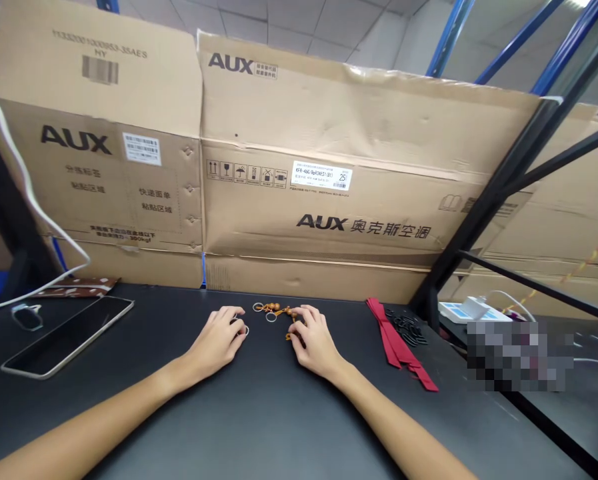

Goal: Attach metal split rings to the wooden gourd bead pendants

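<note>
My left hand rests on the black tabletop, fingers curled around metal key rings that partly show at the fingertips. Facing it, my right hand has its thumb and fingers bent around a beaded keychain with orange-brown beads; part of it is hidden under the fingers. Between and just beyond the hands lie more brown wooden beads on an orange cord, with a silver key ring beside them.
On the left lie a smartphone, a small glossy object and a brown patterned pouch. Red ribbon strips and black clip-like pieces lie at right. Cardboard walls the back; a black rack post slants at right.
</note>
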`<state>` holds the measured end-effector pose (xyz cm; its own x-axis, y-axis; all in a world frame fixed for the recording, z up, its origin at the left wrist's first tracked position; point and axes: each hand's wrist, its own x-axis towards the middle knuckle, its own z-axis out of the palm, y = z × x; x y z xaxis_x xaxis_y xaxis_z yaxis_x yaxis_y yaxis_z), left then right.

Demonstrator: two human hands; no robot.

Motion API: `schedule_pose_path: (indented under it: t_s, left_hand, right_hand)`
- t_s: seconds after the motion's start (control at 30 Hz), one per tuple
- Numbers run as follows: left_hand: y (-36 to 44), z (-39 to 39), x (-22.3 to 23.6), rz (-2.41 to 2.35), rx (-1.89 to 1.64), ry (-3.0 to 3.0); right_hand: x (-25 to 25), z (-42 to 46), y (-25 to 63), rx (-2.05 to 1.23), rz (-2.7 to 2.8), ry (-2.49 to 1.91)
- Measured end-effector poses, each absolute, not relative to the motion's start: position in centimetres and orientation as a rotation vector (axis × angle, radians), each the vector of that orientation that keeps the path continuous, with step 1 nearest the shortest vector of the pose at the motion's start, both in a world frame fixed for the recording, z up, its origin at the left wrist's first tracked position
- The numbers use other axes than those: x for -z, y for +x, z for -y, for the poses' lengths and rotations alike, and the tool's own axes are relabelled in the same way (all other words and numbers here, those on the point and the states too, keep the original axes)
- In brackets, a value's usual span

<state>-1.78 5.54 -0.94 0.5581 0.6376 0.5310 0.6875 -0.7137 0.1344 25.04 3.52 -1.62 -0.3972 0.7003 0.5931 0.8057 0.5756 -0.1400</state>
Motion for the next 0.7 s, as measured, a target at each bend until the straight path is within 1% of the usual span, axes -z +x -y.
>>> schedule_pose_path:
  t_s: [0.2,0.33,0.53,0.7]
  left_hand:
    - [-1.4,-5.4,1.2,1.111,0.865,-2.675]
    - [-1.2,-5.4,1.3,1.093,0.878,-2.671]
    - [-1.3,-5.2,1.1,1.047,0.885,-2.700]
    - [-1.2,-4.6,0.7,0.993,0.829,-2.729]
  right_hand:
    - [1.5,-3.8,23.9,0.249,2.204,-1.352]
    - [1.4,-4.3,23.4,0.182,2.285,-1.435]
    - [0.8,-3.6,23.1,0.101,2.331,-1.356]
    - [0.4,-1.6,21.9,0.058,2.331,-1.201]
